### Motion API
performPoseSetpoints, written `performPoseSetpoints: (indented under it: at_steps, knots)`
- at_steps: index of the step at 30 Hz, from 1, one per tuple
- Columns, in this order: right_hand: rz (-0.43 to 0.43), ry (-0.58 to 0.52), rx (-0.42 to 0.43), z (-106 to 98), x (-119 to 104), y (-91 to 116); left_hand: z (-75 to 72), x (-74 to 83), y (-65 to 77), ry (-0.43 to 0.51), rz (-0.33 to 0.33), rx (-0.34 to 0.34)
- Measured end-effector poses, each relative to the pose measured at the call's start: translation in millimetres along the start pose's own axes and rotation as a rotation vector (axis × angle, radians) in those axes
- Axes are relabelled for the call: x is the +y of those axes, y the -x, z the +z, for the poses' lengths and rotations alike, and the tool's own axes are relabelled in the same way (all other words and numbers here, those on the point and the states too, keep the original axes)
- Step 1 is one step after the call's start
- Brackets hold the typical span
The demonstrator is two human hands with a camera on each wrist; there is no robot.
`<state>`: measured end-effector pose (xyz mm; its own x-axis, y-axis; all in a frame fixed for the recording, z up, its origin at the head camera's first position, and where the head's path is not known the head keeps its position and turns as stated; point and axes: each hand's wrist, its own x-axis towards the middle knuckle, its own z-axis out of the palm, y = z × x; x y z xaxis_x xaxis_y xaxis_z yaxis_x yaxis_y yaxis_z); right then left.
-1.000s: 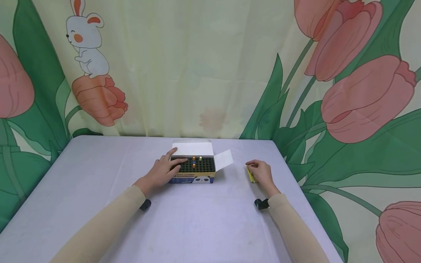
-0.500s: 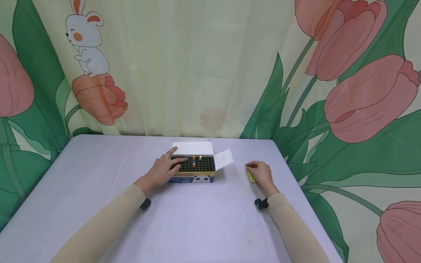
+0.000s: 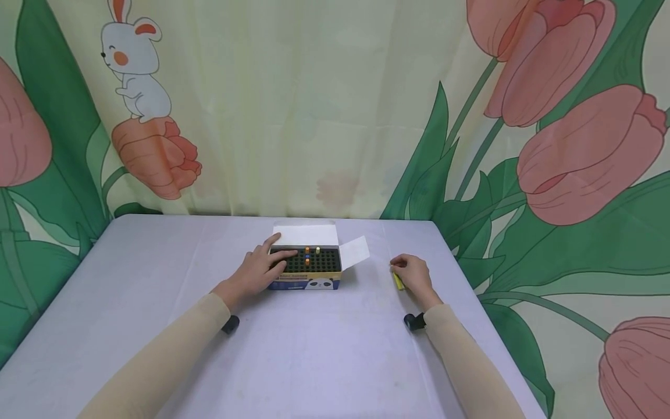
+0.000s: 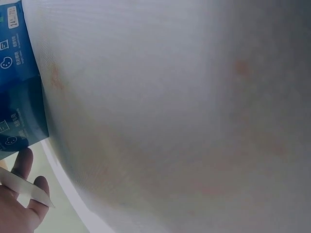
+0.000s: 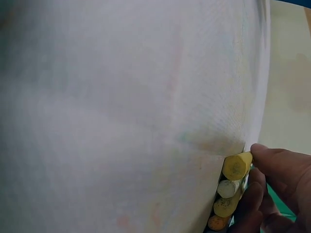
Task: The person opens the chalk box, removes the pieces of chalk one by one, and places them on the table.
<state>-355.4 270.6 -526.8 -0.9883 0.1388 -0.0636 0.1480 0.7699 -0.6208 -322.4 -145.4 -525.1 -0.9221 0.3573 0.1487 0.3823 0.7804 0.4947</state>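
open blue-and-yellow box (image 3: 295,285), black holed tray (image 3: 327,265) inside, yellow, white and orange sticks (image 5: 226,189) in a row to its right

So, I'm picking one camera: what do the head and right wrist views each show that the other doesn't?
Head view alone: the left hand across the black, many-holed tray, and the white rabbit print.
Right wrist view alone: the round-ended orange stick beside the right hand.
Both: that hand, the narrow yellow stick it touches, and the pale fabric tablecloth.
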Motion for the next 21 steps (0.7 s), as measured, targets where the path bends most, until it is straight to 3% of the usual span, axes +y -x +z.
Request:
performPoseSetpoints:
  at_steps: [6,12,21]
  knots:
    - [-0.009,0.004,-0.006,-1.8,1.2,-2.1,1.9,-2.8,-2.4,-0.027,0.009,0.003]
    - [-0.022,0.011,-0.012,0.0,2.2,-3.5,3.0,-3.8,0.5,0.002,0.008,0.008]
    - [0.025,-0.039,-0.061,-4.0,4.6,-7.6,4.7,-5.6,-1.5,-0.023,0.012,0.010]
